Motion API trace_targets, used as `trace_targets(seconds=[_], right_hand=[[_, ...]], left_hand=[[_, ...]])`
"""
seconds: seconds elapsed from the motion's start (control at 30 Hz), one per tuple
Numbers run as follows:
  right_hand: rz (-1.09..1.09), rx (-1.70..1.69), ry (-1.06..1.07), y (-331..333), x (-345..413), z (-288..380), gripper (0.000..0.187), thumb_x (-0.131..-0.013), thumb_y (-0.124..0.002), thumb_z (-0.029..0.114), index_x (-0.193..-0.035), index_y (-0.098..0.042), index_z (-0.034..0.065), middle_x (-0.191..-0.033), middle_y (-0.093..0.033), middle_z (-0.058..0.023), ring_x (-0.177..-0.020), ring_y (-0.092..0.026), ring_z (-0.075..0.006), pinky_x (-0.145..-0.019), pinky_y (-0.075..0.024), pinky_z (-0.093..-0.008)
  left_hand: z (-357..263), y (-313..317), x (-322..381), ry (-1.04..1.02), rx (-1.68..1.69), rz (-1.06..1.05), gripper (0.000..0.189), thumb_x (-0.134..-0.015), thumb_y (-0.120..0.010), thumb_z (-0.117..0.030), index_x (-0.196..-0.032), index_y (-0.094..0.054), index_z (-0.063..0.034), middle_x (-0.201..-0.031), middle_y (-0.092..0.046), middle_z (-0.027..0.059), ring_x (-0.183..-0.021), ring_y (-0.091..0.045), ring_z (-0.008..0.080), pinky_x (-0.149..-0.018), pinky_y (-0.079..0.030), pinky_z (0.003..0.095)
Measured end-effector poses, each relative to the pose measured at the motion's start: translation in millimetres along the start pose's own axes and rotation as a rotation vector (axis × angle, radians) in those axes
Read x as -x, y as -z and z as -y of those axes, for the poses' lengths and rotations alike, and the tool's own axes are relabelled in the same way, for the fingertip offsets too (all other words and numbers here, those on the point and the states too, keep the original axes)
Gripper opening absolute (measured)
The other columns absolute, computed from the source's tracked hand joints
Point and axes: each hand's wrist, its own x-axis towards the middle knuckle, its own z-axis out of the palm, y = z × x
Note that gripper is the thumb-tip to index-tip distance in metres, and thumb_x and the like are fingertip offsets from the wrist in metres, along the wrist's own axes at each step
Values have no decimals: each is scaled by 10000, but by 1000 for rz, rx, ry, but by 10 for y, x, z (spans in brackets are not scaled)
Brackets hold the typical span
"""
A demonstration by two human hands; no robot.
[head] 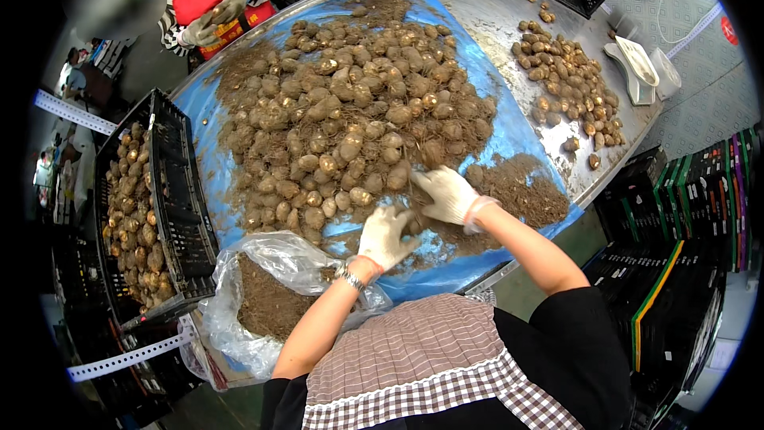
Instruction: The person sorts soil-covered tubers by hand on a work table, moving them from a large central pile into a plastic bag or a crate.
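A large heap of small hairy taro corms covers much of the blue plastic sheet before me. My left hand, in a cream work glove, is at the heap's near edge with its fingers curved around a brown, blurred thing, perhaps a corm. My right hand, gloved too, is just to the right and farther in, its fingertips among dark root fibres at the edge of the heap. Its grip is blurred. Loose soil and root debris lie to the right of my right hand.
A clear plastic bag of brown debris stands by my left forearm. Beyond it is a black crate of corms. Cleaner corms and a white scale sit on the right of the metal table. Two gloved co-workers stand opposite.
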Motion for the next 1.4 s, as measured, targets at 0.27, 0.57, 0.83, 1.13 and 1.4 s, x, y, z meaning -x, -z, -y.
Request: trace_targets(seconds=[0.27, 0.57, 0.83, 1.13, 1.4], right_hand=[[-173, -85, -133, 12, -62, 79, 726, -771, -709, 352, -1399, -446, 100, -1277, -557, -191, -1119, -594, -348, -938, -492, -430], [-156, -248, -80, -21, -223, -48, 490, -755, -698, 354, -1185, -647, 125, -1081, -644, -170, -1058, -607, -317, -930, -476, -388], [-220, -1517, -311, 279, 268, 32, 492, -909, -654, 201, -1316, -522, -42, -1184, -644, -136, -1115, -607, -208, -941, -508, -313], [-436, -1533, -217, 91, 185, 828, 348, -861, -701, 139, -1146, -621, -43, -1034, -670, -81, -952, -614, -133, -878, -480, -264], [-309, -1381, -249, 342, 257, 1107, 227, -889, -654, 139, -1050, -674, -21, -916, -683, -58, -768, -628, -118, -722, -512, -254]], left_hand=[[206, -198, 69, 193, 20, -256, 792, -776, -741, -349, -1397, -411, 16, -1397, -454, 234, -1300, -414, 376, -1101, -335, 428], [193, -242, -80, 112, -145, -80, 832, -800, -699, -463, -1430, -390, -15, -1479, -376, 208, -1392, -312, 373, -1147, -273, 460], [-105, 127, 212, 66, 395, 33, 774, -811, -742, -383, -1394, -435, 23, -1395, -488, 219, -1314, -454, 325, -1097, -372, 400], [-236, 493, 366, 282, 1189, -273, 539, -910, -653, -96, -1375, -432, 67, -1204, -623, 117, -1040, -615, 140, -901, -510, 264], [-238, 530, 612, 270, 1312, -319, 604, -944, -606, -126, -1443, -312, 47, -1157, -615, 118, -1024, -601, 154, -876, -508, 263]])
